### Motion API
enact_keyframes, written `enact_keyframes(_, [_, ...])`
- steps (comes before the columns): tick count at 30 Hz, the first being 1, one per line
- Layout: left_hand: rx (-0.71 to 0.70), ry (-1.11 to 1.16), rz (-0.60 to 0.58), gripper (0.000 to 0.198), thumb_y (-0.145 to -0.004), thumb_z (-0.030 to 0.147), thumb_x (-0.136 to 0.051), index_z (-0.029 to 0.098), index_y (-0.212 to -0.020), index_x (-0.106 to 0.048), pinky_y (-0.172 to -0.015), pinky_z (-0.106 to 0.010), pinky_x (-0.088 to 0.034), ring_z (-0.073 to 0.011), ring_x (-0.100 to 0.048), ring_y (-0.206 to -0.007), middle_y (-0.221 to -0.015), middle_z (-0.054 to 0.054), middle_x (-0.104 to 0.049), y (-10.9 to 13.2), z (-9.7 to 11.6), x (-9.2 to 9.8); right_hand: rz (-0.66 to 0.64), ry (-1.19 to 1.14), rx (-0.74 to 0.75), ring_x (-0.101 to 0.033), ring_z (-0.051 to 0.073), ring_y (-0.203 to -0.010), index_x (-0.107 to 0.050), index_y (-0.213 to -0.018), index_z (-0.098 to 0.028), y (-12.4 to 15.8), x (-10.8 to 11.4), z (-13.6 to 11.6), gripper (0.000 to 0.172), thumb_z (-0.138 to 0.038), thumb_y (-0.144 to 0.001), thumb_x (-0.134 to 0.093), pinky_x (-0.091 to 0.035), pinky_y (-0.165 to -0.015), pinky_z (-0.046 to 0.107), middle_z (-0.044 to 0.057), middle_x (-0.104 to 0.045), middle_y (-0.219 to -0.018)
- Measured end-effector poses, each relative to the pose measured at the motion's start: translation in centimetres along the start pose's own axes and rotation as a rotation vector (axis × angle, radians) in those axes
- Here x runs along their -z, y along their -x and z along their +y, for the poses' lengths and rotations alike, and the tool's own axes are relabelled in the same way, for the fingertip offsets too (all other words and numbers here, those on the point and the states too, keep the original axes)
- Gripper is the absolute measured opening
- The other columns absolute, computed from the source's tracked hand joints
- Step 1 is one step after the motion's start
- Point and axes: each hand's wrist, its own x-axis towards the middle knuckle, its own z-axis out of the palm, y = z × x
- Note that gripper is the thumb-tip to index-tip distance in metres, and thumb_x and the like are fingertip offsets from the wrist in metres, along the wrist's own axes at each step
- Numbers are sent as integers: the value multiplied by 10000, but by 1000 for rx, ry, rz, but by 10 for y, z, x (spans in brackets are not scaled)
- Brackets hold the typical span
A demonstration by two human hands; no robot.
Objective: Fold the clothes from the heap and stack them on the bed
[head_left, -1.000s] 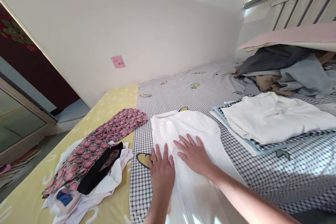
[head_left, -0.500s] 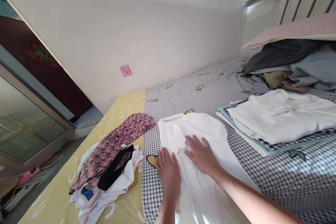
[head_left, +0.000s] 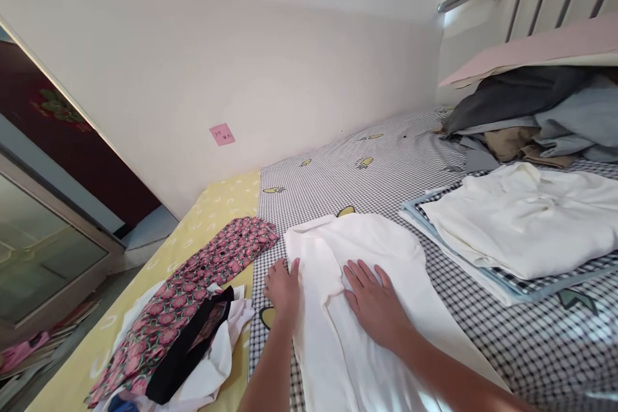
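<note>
A white long-sleeved garment [head_left: 313, 309] lies spread on the checked bed sheet [head_left: 333, 174], one side folded inward over its middle. My right hand [head_left: 374, 302] rests flat on the cloth, fingers spread, just right of the folded layer's edge. At the garment's left edge is my left hand [head_left: 284, 286], palm down with its fingers apart, mostly over the checked sheet. The thumb touches or nearly touches the white fabric. Neither hand grips anything. The garment's lower end runs out of the picture at the bottom.
Left, on the yellow sheet [head_left: 232, 199], lies a heap with a pink floral garment [head_left: 193, 290] and a black piece [head_left: 188, 347]. At right sits a folded stack topped by a white shirt [head_left: 526, 219]. Dark and grey clothes [head_left: 526, 103] are piled behind it.
My left hand has slid left off the white garment to its edge. My right hand stays flat in nearly the same spot. The view has shifted slightly.
</note>
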Motion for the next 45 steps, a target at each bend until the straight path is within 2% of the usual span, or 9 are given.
enact_keyframes(10, [202, -34, -124, 350, -972, 388, -478, 205, -1002, -776, -896, -505, -548, -333, -742, -921, -1001, -146, -801, -34, 1, -1, -61, -46, -23, -343, 290, -1549, -502, -1557, -221, -1, 5, -1, 555, -337, -1042, -331, -198, -1265, 563, 50, -408, -1660])
enact_keyframes(15, [109, -74, -40, 625, -945, 425, -569, 148, -1502, -499, -1075, -582, -472, -412, -547, -1375, -1532, -249, -540, -18, 11, 7, -64, -51, -30, -344, 293, -1547, -493, -1560, -195, -2, 7, -1, 559, -320, -1036, -344, -191, -1264, 577, 71, -412, -1658])
enact_keyframes(19, [-260, -171, 35, 543, -1019, 290, -431, 278, -1561, -438, -1259, -605, -232, -321, -270, -1585, -1713, -132, -321, 23, 7, 7, -42, -63, -23, -346, 295, -1543, -489, -1559, -182, -2, 8, -1, 559, -351, -1051, -329, -202, -1259, 571, 81, -428, -1655])
enact_keyframes(24, [-782, -218, -214, 467, -1046, 248, -362, 355, -1442, -585, -1203, -510, -382, -234, -504, -1451, -1560, -44, -574, 71, -42, 21, -7, -11, -7, -363, 301, -1527, -490, -1555, -198, 0, 11, -2, 546, -332, -1052, -326, -211, -1244, 573, 93, -448, -1646])
enact_keyframes(28, [-635, -101, -180, 428, -1035, 308, -421, 303, -1422, -604, -1181, -508, -416, -261, -497, -1455, -1564, -94, -560, 118, -96, 45, 2, 29, -7, -369, 304, -1517, -491, -1550, -199, 0, 12, -2, 542, -319, -1046, -334, -222, -1232, 571, 101, -457, -1641])
enact_keyframes(33, [-242, 30, -101, 404, -947, 451, -582, 247, -1283, -678, -1068, -554, -530, -334, -544, -1403, -1562, -145, -543, 224, -140, 57, 0, 60, -5, -382, 297, -1507, -500, -1540, -206, 1, 13, 0, 536, -323, -1046, -328, -233, -1225, 557, 96, -474, -1631])
enact_keyframes(38, [-148, -42, -334, 537, -760, 373, -766, 240, -1278, -713, -1171, -594, -437, -400, -428, -1492, -1617, -152, -482, 308, -110, 54, 10, 79, -6, -400, 298, -1496, -512, -1531, -214, 4, 13, 1, 534, -329, -1045, -321, -262, -1209, 559, 106, -490, -1618])
enact_keyframes(41, [-27, -10, -367, 481, -763, 295, -704, 214, -1235, -742, -1245, -628, -308, -405, -385, -1515, -1570, -153, -541, 316, -86, 60, 2, 97, -3, -405, 298, -1492, -506, -1533, -202, 4, 12, 2, 541, -336, -1046, -310, -272, -1207, 569, 110, -488, -1619])
enact_keyframes(45, [161, 419, -343, 462, -909, 426, -547, 194, -1272, -716, -1159, -494, -461, -325, -576, -1354, -1373, -153, -694, 314, -86, 78, -11, 110, 0, -406, 294, -1491, -506, -1529, -211, 5, 14, 2, 540, -344, -1051, -294, -284, -1206, 568, 104, -486, -1622])
